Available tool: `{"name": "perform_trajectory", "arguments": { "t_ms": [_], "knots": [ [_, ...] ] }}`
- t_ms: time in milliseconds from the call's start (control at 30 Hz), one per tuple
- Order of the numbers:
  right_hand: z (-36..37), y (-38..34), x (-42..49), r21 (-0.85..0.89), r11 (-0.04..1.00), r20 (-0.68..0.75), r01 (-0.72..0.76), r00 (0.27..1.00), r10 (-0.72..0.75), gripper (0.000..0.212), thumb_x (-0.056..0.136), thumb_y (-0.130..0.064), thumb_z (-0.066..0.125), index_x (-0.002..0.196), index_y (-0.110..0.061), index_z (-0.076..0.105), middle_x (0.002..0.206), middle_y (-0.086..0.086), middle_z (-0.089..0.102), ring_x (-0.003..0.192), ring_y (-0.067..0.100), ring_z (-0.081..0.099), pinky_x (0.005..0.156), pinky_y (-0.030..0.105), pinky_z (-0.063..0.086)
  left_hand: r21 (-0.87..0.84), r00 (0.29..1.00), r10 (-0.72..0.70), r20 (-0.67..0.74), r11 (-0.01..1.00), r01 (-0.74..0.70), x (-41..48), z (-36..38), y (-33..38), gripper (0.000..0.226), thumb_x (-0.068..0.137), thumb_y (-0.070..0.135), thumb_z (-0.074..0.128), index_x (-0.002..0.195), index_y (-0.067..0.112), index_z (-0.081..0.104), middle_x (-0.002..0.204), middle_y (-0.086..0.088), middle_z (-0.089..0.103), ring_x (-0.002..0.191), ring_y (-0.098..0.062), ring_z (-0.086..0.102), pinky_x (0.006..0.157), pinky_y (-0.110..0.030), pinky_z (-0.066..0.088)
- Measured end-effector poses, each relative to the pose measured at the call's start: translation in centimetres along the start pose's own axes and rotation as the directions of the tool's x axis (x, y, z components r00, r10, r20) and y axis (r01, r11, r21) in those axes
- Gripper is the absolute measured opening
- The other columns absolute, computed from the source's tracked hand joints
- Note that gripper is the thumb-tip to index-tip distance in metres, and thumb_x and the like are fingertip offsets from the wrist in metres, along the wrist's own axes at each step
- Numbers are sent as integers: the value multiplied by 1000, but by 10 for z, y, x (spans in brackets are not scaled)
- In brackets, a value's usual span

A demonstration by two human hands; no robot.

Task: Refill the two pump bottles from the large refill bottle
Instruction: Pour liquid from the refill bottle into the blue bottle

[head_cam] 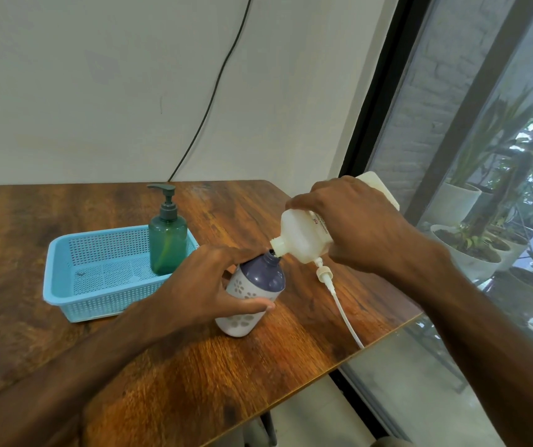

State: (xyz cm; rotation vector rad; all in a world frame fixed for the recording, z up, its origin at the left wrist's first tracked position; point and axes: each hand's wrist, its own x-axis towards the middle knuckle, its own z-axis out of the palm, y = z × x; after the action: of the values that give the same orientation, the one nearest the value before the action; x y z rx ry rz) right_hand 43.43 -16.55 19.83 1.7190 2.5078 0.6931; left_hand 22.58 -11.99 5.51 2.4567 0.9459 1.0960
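The brown wood-grain surface point(168, 375) fills the view, running up to a dark-framed window on the right. On it sits a light blue perforated plastic basket point(97, 279), and standing in the basket's right end is a green translucent pump bottle point(167, 243), pump fitted. The big white plastic refill bottle point(304, 237) is tipped down to the left, its open neck right at the mouth of the purple-and-white flowered bottle point(252, 295); there's red print on its label, too small to read. The right hand point(355, 227) has its grip closed over the refill bottle's body. The left hand point(207, 285) wraps the flowered bottle, which leans right. A white pump head with its long tube point(339, 298) lies on the surface beside them.
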Motion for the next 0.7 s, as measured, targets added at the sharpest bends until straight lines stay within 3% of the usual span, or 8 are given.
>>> {"name": "perform_trajectory", "arguments": {
  "t_ms": [300, 700],
  "knots": [
    [-6, -4, 1, -51, 999, -18, 15, 1000, -16, 65, 83, -22, 78, 141, -34, 50, 135, -4, 59, 127, 18, 54, 110, 35, 37, -5, 1000, -8, 5, 1000, 8, -1, -1, 0, 79, 71, 80, 71, 134, 33, 63, 114, 16, 75, 99, 5, 68, 77, -25, 61],
    [-12, -9, 4, -117, 992, 7, 46, 999, -45, 64, 87, -24, 76, 144, -32, 48, 140, -1, 57, 131, 21, 53, 113, 39, 35, -20, 1000, -20, 2, 1000, 20, -1, -1, 0, 84, 69, 84, 68, 135, 33, 62, 116, 16, 74, 100, 5, 68, 78, -23, 61]
  ]
}}
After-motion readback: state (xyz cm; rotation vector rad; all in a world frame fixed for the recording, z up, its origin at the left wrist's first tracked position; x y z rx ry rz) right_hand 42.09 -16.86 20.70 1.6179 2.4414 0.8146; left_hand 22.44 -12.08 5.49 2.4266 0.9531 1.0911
